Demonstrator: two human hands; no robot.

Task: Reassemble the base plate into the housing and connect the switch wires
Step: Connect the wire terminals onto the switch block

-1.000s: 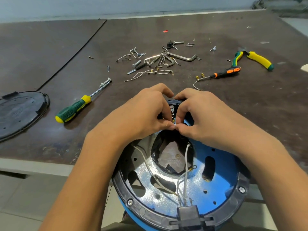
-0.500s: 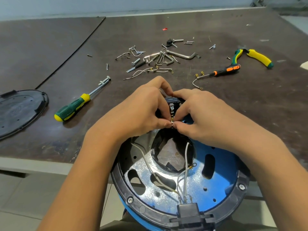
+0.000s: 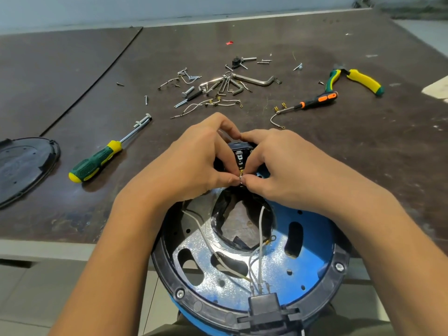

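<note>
At the near edge of the dark tabletop [image 3: 72,209], the round blue housing with black rim [image 3: 208,309] lies open, the shiny metal base plate [image 3: 274,260] seated inside. The left hand [image 3: 191,163] and the right hand [image 3: 278,170] both have their grip pinched on a small brass wire terminal [image 3: 240,176] just below the black switch block [image 3: 240,151]. Judged step: connecting switch wires. Next: align terminal with a switch tab, push home squarely.

Blue black-rimmed housing [image 3: 161,265] open side up, shiny base plate [image 3: 211,243] seated inside, white wires [image 3: 260,229] loose across it, black switch [image 3: 240,151] at far rim.
</note>
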